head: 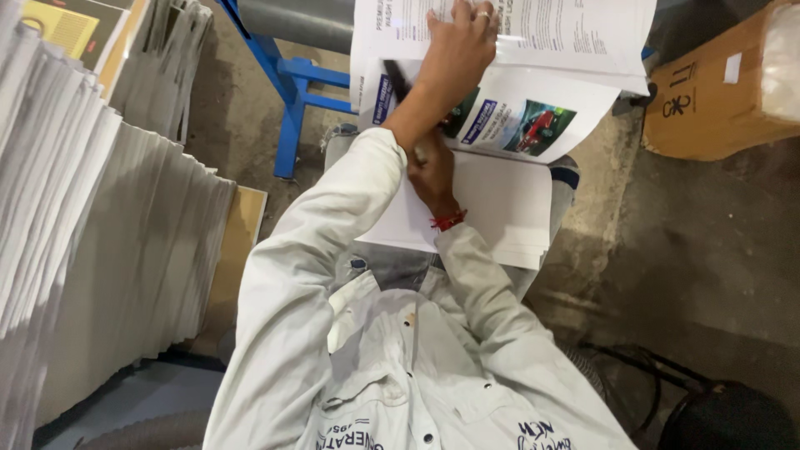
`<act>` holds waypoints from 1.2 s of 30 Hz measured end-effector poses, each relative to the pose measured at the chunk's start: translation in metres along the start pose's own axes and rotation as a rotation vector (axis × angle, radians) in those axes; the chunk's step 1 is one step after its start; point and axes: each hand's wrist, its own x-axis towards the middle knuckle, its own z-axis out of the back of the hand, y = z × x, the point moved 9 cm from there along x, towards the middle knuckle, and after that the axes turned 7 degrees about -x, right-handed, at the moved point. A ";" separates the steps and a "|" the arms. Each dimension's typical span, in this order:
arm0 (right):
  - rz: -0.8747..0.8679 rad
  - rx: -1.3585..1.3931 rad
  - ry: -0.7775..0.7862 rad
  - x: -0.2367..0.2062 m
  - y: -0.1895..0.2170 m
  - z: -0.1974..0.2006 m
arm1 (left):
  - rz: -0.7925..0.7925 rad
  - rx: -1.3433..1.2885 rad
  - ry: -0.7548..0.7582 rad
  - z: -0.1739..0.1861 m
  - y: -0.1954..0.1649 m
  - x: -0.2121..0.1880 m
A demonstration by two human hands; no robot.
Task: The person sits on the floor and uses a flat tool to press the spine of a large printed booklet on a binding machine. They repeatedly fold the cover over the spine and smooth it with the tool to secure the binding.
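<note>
Head view, looking down the person's front. Stacks of white paper (100, 242) fill the left side, leaning in tall, fanned piles. A brown cardboard box (717, 92) stands on the concrete floor (692, 250) at the upper right, and a blue metal frame (292, 92) rises at the top, left of centre. On the person's lap lies a pile of large white sheets (500, 212); above it, printed sheets (533, 79) with coloured pictures and blocks of text overlap one another, the uppermost curling over the rest. The left hand (458, 46), reaching out on a pale sleeve and wearing a ring, lies palm down on the uppermost printed sheet, fingers spread and bent at its top edge; whether it grips the sheet cannot be told. The right hand (432, 171), with a red thread at the wrist, rests on the white sheets beneath the left forearm; its fingers are hidden, so its openness cannot be told.
</note>
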 end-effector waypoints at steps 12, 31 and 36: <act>0.064 0.010 -0.138 0.006 0.006 0.009 | 0.008 -0.022 -0.030 0.005 0.000 0.001; -0.575 1.207 -0.634 -0.058 -0.170 0.105 | -0.100 -0.051 -0.077 -0.019 0.001 -0.008; -0.686 1.265 -0.615 -0.060 -0.154 0.080 | -0.118 -0.089 -0.115 -0.016 0.007 -0.002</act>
